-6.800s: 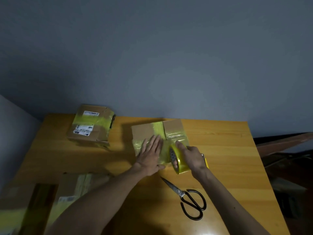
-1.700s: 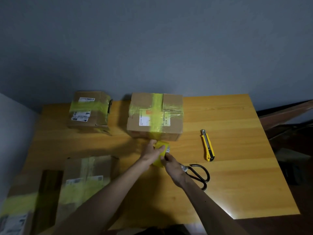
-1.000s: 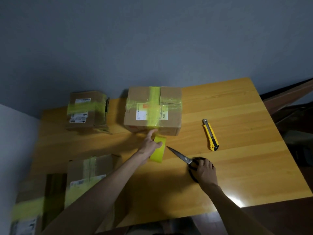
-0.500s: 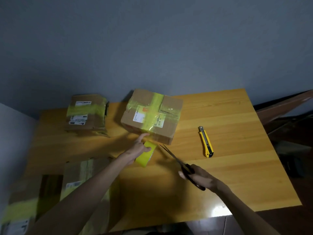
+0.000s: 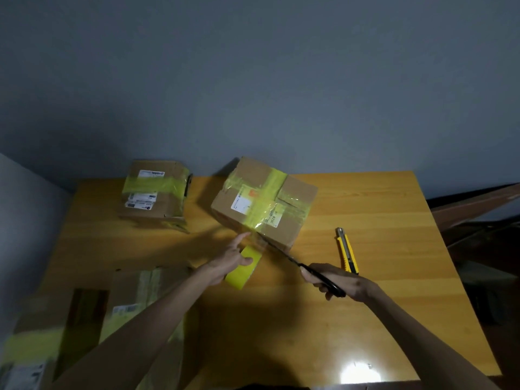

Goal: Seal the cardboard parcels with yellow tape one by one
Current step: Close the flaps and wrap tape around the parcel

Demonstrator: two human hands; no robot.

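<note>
The cardboard parcel [image 5: 264, 204], crossed with yellow tape, sits turned cornerwise near the back middle of the desk [image 5: 380, 305]. Just before its near edge is the yellow tape roll [image 5: 243, 270], held in the grip of the left hand [image 5: 226, 263], thumb across it and forefinger stretched toward the parcel. The right hand [image 5: 337, 281] has its grip closed round the handles of the black scissors [image 5: 292, 260], whose tips reach the parcel's near lower edge. A yellow utility knife [image 5: 347, 250] lies to the right. A second taped parcel [image 5: 154, 190] stands back left.
</note>
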